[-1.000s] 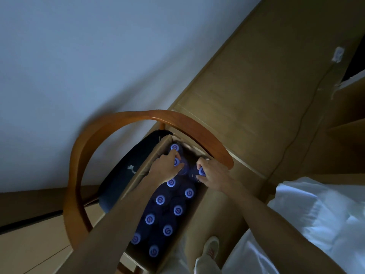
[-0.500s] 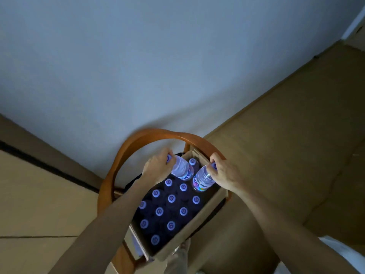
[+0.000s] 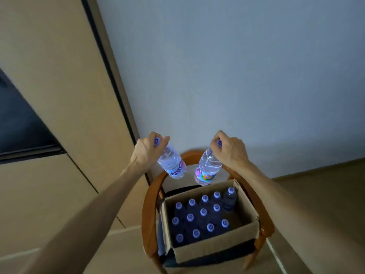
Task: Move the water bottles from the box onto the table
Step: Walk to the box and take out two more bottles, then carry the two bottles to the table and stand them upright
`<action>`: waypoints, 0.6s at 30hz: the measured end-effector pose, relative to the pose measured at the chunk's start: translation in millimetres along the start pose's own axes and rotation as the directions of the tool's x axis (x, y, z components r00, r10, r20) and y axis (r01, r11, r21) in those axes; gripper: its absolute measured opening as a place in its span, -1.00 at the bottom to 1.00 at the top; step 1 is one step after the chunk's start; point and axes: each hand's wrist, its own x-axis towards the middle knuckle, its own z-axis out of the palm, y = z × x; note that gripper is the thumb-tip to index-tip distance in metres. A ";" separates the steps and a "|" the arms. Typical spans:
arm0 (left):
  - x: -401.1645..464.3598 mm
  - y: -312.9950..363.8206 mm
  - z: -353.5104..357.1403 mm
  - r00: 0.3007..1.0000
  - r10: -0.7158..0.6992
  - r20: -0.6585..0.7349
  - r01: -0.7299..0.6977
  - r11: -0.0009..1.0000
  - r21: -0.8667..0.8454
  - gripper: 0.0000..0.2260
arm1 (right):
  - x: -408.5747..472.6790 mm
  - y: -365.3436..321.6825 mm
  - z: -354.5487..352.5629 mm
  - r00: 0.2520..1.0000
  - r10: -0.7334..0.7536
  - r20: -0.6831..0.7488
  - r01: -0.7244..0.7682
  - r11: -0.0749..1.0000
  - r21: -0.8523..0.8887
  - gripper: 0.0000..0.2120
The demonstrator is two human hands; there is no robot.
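Left hand (image 3: 147, 150) pinches cap of left bottle (image 3: 172, 165), body hanging below, above box's far edge. Right hand (image 3: 230, 150) pinches cap of right bottle (image 3: 207, 169) likewise. Remaining bottles (image 3: 201, 214) upright in cardboard box (image 3: 213, 248) on chair (image 3: 150, 214).

Wooden chair (image 3: 149, 210) with a curved, orange-brown back rail forming an arc; rail runs round both sides to the front. Dark seat cushion (image 3: 178, 189) visible at the rear of the seat, beneath the arc. Pale grey-blue wall (image 3: 237, 66) behind the chair. Tan panel (image 3: 59, 86) to the left, bordered by a dark vertical strip (image 3: 110, 72) where it meets the wall. Dark rectangular surface (image 3: 19, 123) set at the far left edge; nature not determinable. Light floor (image 3: 122, 248) beneath the chair.
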 end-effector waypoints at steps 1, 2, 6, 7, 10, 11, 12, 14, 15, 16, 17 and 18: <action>-3.4 -1.2 -19.5 0.999 0.000 -0.038 0.000 1.000 0.005 -0.72 | 8.2 -16.4 -0.4 1.000 -0.013 -0.009 0.013 0.999 0.040 -0.85; -7.7 -3.0 -39.3 0.997 0.001 -0.078 0.000 1.000 0.008 -0.70 | 15.8 -33.6 -0.2 1.000 -0.027 -0.015 0.028 0.996 0.082 -0.85; -24.6 -17.7 -117.4 0.967 -0.041 -0.250 0.047 0.999 0.015 -0.71 | 39.3 -110.3 6.9 0.993 -0.112 -0.025 0.115 0.975 0.193 -0.85; -29.2 -23.2 -136.9 0.955 -0.063 -0.291 0.073 0.997 0.023 -0.73 | 42.9 -131.0 9.4 0.990 -0.143 -0.017 0.143 0.966 0.217 -0.85; -48.7 -42.9 -197.0 0.901 -0.101 -0.423 0.126 0.991 0.032 -0.76 | 46.9 -193.9 18.6 0.970 -0.245 0.001 0.235 0.930 0.283 -0.88; -57.3 -50.0 -217.2 0.877 -0.101 -0.470 0.140 0.989 0.050 -0.76 | 46.2 -215.6 22.1 0.961 -0.278 0.005 0.263 0.915 0.307 -0.89; -66.9 -57.3 -237.1 0.851 -0.102 -0.515 0.160 0.985 0.069 -0.75 | 44.7 -238.0 25.7 0.951 -0.310 0.012 0.289 0.898 0.331 -0.89; -87.1 -70.9 -275.9 0.803 -0.123 -0.583 0.210 0.974 0.083 -0.74 | 40.4 -283.4 33.4 0.930 -0.366 0.034 0.328 0.869 0.371 -0.89; -97.8 -77.3 -295.3 0.780 -0.138 -0.610 0.239 0.967 0.086 -0.73 | 37.2 -307.2 37.5 0.918 -0.395 0.046 0.348 0.854 0.388 -0.88; -109.0 -83.8 -314.6 0.758 -0.149 -0.635 0.265 0.960 0.092 -0.73 | 33.0 -331.2 41.7 0.904 -0.424 0.050 0.371 0.838 0.400 -0.87; -120.4 -90.8 -333.8 0.736 -0.155 -0.659 0.291 0.951 0.102 -0.71 | 28.2 -355.5 45.9 0.888 -0.458 0.049 0.401 0.821 0.407 -0.86; -131.1 -97.9 -352.2 0.717 -0.153 -0.680 0.315 0.942 0.120 -0.68 | 23.3 -379.1 50.1 0.870 -0.490 0.046 0.429 0.801 0.417 -0.86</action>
